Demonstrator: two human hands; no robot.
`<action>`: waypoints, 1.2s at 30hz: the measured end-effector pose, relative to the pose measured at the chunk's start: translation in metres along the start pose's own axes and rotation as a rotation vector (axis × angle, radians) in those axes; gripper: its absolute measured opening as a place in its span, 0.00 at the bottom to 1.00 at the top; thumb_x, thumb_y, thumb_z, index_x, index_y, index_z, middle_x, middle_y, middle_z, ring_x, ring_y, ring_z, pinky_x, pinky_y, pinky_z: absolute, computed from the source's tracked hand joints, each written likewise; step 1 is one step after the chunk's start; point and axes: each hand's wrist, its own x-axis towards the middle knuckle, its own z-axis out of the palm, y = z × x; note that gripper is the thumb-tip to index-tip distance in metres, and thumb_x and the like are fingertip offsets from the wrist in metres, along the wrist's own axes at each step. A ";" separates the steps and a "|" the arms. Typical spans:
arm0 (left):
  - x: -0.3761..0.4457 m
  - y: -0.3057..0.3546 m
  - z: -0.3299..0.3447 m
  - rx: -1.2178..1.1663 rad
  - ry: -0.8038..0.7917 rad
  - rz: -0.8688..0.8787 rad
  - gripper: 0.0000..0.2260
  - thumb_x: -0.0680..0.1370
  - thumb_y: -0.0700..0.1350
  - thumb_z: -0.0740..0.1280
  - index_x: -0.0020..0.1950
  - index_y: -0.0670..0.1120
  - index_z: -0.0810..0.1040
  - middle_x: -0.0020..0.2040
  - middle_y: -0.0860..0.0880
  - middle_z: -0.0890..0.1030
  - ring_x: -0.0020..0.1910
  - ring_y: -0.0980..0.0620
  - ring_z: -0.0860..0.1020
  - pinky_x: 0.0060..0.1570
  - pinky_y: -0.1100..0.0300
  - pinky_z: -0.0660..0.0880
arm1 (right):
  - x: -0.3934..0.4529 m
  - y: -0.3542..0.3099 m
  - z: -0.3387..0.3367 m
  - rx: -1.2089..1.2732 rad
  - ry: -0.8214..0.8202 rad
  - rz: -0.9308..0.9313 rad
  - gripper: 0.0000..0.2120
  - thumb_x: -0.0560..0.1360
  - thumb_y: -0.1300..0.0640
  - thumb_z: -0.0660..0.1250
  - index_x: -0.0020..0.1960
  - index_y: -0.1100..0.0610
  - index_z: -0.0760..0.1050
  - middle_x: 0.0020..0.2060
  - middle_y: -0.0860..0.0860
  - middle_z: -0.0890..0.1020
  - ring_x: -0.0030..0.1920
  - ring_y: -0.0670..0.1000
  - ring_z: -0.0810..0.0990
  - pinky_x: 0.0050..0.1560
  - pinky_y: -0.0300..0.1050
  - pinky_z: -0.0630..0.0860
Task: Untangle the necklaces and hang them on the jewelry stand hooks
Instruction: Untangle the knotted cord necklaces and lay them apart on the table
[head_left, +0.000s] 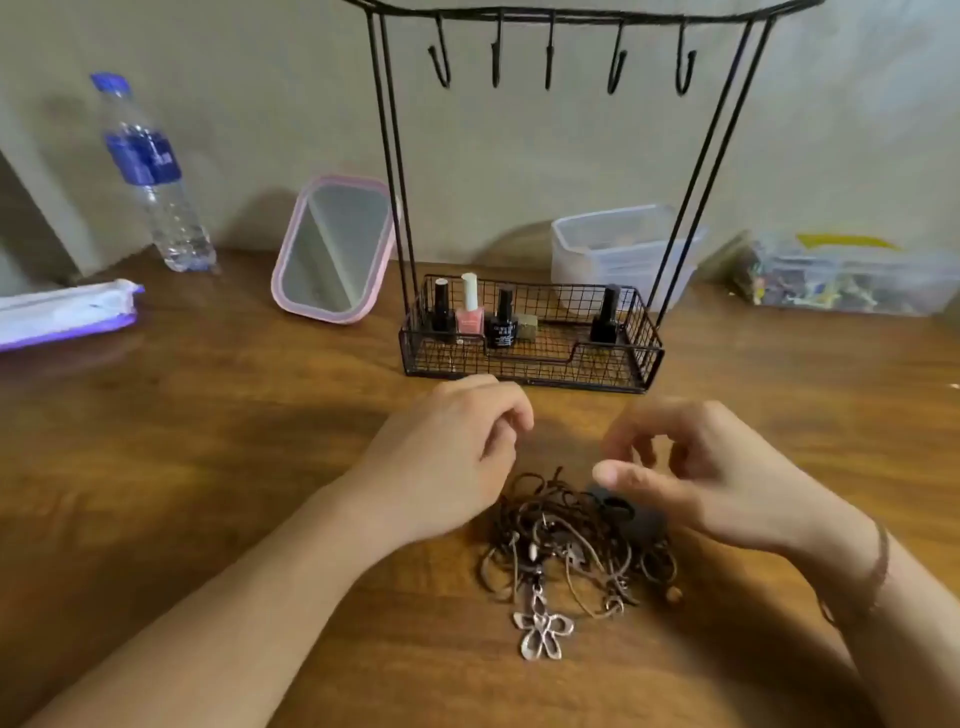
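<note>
A tangled heap of brown cord necklaces lies on the wooden table, with a silver flower pendant at its near edge and a dark round piece at its right. My left hand hovers just left of and above the heap, fingers loosely curled, holding nothing. On the right, my right hand floats over the heap's right side, thumb and fingers apart. Behind them stands the black wire jewelry stand; its several hooks hang bare.
Nail polish bottles stand in the stand's basket. A pink-framed mirror and a water bottle are at the back left, a wipes packet at far left. Clear plastic boxes sit at the back right.
</note>
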 end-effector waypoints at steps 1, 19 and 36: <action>-0.001 0.000 -0.002 -0.013 -0.023 0.028 0.07 0.81 0.47 0.62 0.54 0.57 0.77 0.49 0.61 0.75 0.45 0.62 0.74 0.43 0.65 0.73 | -0.002 -0.001 0.000 -0.068 -0.067 -0.011 0.19 0.68 0.30 0.65 0.45 0.45 0.79 0.40 0.42 0.80 0.43 0.46 0.78 0.38 0.38 0.74; 0.000 -0.011 0.003 -0.138 -0.237 0.075 0.19 0.71 0.30 0.59 0.46 0.55 0.76 0.46 0.58 0.79 0.49 0.56 0.77 0.51 0.58 0.75 | -0.010 0.032 -0.024 -0.244 -0.344 0.186 0.13 0.69 0.46 0.75 0.47 0.38 0.72 0.42 0.37 0.79 0.45 0.35 0.75 0.41 0.33 0.69; -0.003 -0.014 0.008 0.025 -0.246 0.275 0.13 0.74 0.57 0.67 0.58 0.59 0.76 0.57 0.63 0.74 0.60 0.60 0.71 0.60 0.57 0.72 | -0.009 0.002 -0.007 -0.441 -0.139 0.146 0.04 0.71 0.45 0.71 0.40 0.39 0.76 0.36 0.37 0.79 0.38 0.38 0.77 0.36 0.33 0.70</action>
